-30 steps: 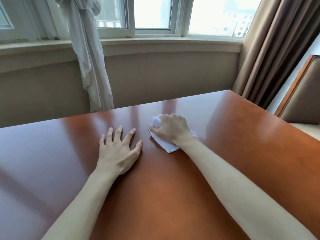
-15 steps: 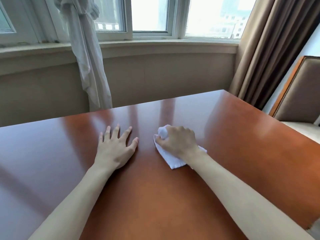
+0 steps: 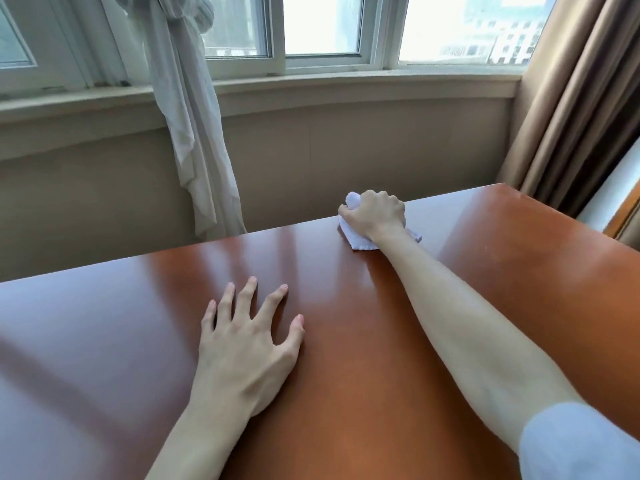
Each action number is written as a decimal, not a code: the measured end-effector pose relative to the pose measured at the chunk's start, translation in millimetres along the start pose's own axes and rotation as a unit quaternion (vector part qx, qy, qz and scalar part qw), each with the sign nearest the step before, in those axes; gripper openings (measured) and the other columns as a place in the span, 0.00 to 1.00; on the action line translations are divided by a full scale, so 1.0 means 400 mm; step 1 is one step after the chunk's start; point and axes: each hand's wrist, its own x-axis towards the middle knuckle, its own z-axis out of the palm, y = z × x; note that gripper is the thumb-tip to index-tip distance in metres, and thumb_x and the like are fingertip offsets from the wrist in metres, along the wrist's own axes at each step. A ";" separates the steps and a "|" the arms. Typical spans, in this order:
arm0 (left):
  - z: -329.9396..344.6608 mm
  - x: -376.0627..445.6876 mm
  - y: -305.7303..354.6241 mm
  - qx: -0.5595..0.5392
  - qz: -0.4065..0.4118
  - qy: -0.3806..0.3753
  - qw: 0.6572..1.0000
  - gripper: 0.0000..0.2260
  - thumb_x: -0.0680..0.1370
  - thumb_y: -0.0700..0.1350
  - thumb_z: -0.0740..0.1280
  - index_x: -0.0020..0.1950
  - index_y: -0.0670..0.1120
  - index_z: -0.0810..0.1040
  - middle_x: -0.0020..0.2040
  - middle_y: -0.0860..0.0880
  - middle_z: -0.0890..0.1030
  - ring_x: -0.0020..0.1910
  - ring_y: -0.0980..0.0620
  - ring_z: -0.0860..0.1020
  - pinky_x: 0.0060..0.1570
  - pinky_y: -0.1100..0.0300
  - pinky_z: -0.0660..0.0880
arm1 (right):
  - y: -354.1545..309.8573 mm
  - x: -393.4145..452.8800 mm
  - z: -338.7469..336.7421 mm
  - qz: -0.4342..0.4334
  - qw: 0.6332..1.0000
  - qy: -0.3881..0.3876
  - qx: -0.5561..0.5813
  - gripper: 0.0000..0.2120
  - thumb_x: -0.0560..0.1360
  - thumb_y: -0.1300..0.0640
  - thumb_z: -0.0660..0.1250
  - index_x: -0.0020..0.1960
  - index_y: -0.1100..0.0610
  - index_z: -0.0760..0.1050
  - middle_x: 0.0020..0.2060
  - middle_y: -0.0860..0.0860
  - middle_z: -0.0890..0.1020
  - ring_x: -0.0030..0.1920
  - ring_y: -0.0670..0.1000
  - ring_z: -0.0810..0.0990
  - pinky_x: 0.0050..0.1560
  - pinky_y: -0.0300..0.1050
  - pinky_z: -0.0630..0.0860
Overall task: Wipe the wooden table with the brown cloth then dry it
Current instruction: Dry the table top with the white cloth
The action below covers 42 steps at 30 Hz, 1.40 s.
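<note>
The glossy reddish-brown wooden table [image 3: 398, 358] fills the lower half of the head view. My right hand [image 3: 375, 216] reaches out to the table's far edge and grips a bunched white cloth [image 3: 358, 241], pressing it on the wood. Parts of the cloth stick out above and below my fist; the remainder is hidden under my hand. My left hand [image 3: 247, 344] lies flat on the table nearer to me, fingers spread, holding nothing. No brown cloth is in view.
Beyond the table's far edge is a beige wall under a window sill [image 3: 311, 88]. A tied white curtain [image 3: 194, 126] hangs at the back left, brown drapes [image 3: 571, 98] at the right. A chair's edge [image 3: 627, 216] shows at far right.
My right hand has pushed the white cloth away from me, from the table's middle to its far edge. My left hand has stayed flat on the wood.
</note>
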 end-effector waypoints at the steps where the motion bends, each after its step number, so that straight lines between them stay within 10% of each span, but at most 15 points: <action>1: -0.001 0.000 -0.002 -0.001 0.000 -0.002 1.000 0.32 0.75 0.71 0.42 0.79 0.66 0.53 0.82 0.54 0.53 0.81 0.49 0.46 0.79 0.49 0.43 | -0.001 -0.046 -0.012 -0.017 1.000 -0.002 0.004 0.20 0.73 0.37 0.59 0.40 0.54 0.73 0.36 0.52 0.75 0.43 0.61 0.79 0.41 0.48 0.65; 16: -0.116 -0.215 0.072 0.087 0.066 -0.018 0.994 0.23 0.82 0.61 0.52 0.75 0.57 0.70 0.74 0.43 0.70 0.72 0.42 0.68 0.72 0.48 0.63 | 0.146 -1.129 -0.356 -0.153 0.988 0.030 0.023 0.19 0.70 0.32 0.61 0.38 0.47 0.66 0.25 0.47 0.74 0.26 0.52 0.76 0.28 0.43 0.62; 22: -0.091 -0.497 0.091 0.067 0.122 -0.050 0.989 0.27 0.81 0.65 0.50 0.80 0.60 0.59 0.81 0.47 0.60 0.80 0.46 0.56 0.78 0.49 0.53 | 0.137 -0.957 -0.402 -0.020 0.999 -0.032 0.000 0.23 0.76 0.33 0.59 0.52 0.51 0.78 0.48 0.53 0.85 0.52 0.61 0.83 0.51 0.50 0.76; 28: -0.090 -0.581 0.043 0.028 0.099 -0.059 0.993 0.31 0.78 0.70 0.47 0.81 0.64 0.53 0.83 0.51 0.52 0.82 0.49 0.49 0.79 0.49 0.47 | 0.054 -1.158 -0.334 -0.155 0.986 0.043 0.041 0.19 0.68 0.32 0.62 0.43 0.47 0.72 0.29 0.48 0.80 0.31 0.56 0.82 0.32 0.46 0.75; 34: -0.086 -0.594 0.042 0.021 0.096 -0.063 0.993 0.32 0.77 0.72 0.45 0.81 0.65 0.49 0.83 0.52 0.47 0.82 0.51 0.43 0.79 0.49 0.41 | 0.144 -1.000 -0.394 -0.008 1.000 -0.007 0.008 0.21 0.75 0.35 0.61 0.48 0.53 0.76 0.41 0.52 0.83 0.47 0.61 0.83 0.44 0.48 0.72; 39: -0.083 -0.603 0.042 0.022 0.101 -0.056 0.993 0.33 0.77 0.72 0.44 0.81 0.65 0.49 0.83 0.51 0.47 0.82 0.50 0.43 0.79 0.48 0.41 | 0.096 -1.190 -0.341 -0.148 0.986 0.076 0.009 0.19 0.70 0.32 0.62 0.41 0.48 0.71 0.28 0.47 0.78 0.30 0.54 0.80 0.30 0.44 0.63; 42: -0.082 -0.601 0.044 0.023 0.098 -0.049 0.994 0.33 0.77 0.72 0.43 0.81 0.64 0.49 0.83 0.51 0.48 0.82 0.50 0.43 0.79 0.48 0.41 | 0.137 -1.145 -0.381 -0.101 0.992 0.079 -0.001 0.21 0.71 0.31 0.60 0.46 0.48 0.76 0.34 0.49 0.82 0.37 0.57 0.84 0.35 0.46 0.67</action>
